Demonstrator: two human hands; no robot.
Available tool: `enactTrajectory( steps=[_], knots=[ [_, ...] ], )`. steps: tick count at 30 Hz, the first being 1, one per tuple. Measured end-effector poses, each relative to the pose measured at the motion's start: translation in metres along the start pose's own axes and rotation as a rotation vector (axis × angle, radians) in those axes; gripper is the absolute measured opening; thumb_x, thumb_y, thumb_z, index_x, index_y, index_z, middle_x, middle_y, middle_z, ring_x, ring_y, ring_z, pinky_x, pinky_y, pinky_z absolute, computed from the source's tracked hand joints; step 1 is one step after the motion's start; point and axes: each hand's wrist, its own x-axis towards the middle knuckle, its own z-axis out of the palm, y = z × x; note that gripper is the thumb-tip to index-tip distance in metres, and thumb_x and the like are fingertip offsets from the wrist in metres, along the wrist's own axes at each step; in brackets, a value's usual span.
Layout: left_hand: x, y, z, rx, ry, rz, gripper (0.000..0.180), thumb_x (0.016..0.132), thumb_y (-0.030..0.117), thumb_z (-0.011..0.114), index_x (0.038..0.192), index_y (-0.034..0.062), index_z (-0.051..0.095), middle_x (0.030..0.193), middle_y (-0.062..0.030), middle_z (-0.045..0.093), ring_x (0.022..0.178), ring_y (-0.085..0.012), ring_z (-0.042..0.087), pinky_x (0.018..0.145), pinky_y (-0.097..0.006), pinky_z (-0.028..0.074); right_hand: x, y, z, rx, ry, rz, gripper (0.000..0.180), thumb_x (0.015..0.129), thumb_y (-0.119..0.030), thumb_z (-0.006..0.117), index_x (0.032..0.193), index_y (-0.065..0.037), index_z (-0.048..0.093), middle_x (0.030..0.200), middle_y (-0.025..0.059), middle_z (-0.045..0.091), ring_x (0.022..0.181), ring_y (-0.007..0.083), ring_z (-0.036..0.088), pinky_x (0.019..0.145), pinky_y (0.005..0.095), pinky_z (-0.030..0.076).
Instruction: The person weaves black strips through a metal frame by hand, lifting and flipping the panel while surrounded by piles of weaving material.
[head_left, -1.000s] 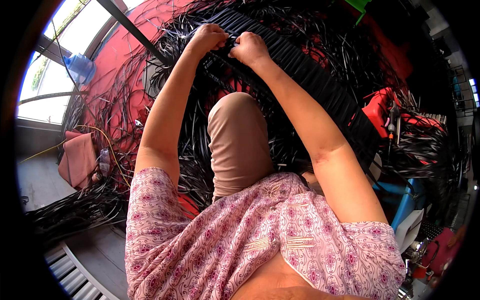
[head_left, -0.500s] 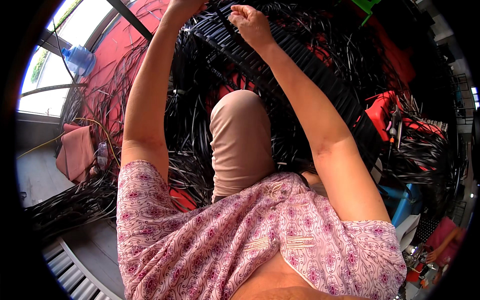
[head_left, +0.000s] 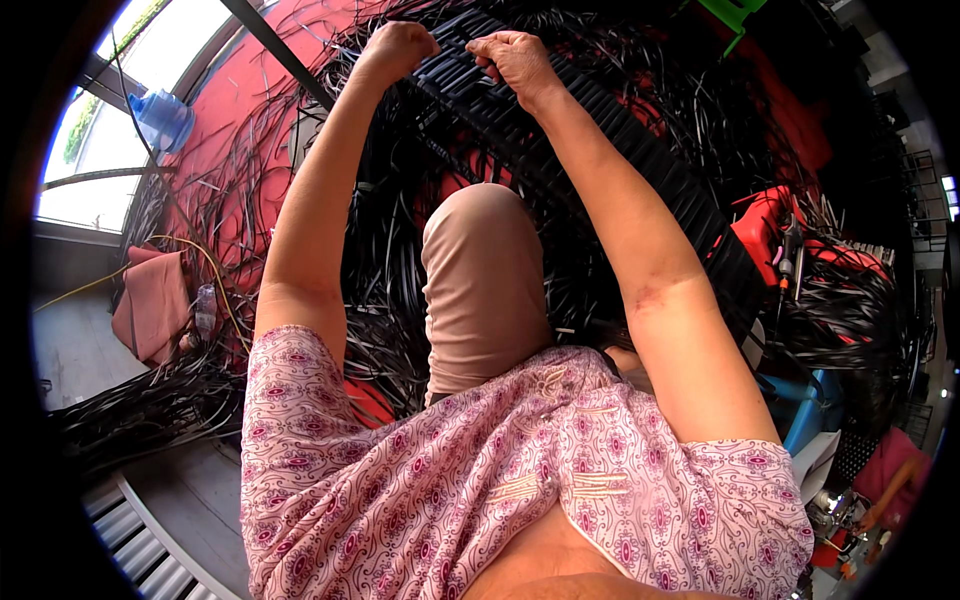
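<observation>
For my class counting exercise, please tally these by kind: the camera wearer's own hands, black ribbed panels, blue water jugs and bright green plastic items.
Own hands: 2 (left hand, right hand)
Black ribbed panel: 1
Blue water jug: 1
Bright green plastic item: 1
Total: 5

Black strips (head_left: 385,250) appeared as smooth, glossy plastic; the slatted panel (head_left: 660,185) was ribbed and duller. At far left, the jug (head_left: 162,120) was translucent plastic. Nearer, the blouse (head_left: 520,450) was soft printed cloth and the trouser leg (head_left: 480,290) smooth, matt cloth, finely creased.
</observation>
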Motion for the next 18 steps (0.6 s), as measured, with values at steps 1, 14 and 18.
enactTrajectory(
  steps=[1,14,18],
  knots=[
    [-0.001,-0.002,0.002,0.04,-0.019,0.022,0.019,0.079,0.028,0.07,0.089,0.0135,0.076,0.069,-0.0067,0.068,0.066,-0.0183,0.067,0.067,-0.033,0.054,-0.001,-0.001,0.002,-0.005,0.003,0.026,0.012,0.082,-0.012,0.072,0.078,-0.002,0.07,0.068,0.0009,0.065,0.056,0.0061,0.057,0.051,0.0194,0.046],
    [-0.006,0.017,0.002,0.18,-0.156,0.062,0.011,0.08,0.018,0.069,0.085,0.0095,0.073,0.07,-0.0063,0.068,0.062,-0.016,0.066,0.06,-0.033,0.054,-0.007,0.001,-0.001,0.083,0.009,0.092,0.009,0.083,-0.012,0.072,0.082,-0.003,0.071,0.07,0.0006,0.066,0.056,0.0056,0.057,0.053,0.0189,0.046],
    [-0.004,0.021,-0.002,0.204,-0.11,0.135,0.014,0.08,0.022,0.07,0.086,0.0097,0.074,0.07,-0.0071,0.068,0.062,-0.0177,0.066,0.062,-0.034,0.053,-0.011,0.006,-0.008,0.23,0.042,0.133,0.009,0.085,-0.015,0.071,0.085,-0.006,0.071,0.071,-0.0012,0.065,0.056,0.004,0.055,0.051,0.0179,0.043]
  ],
)
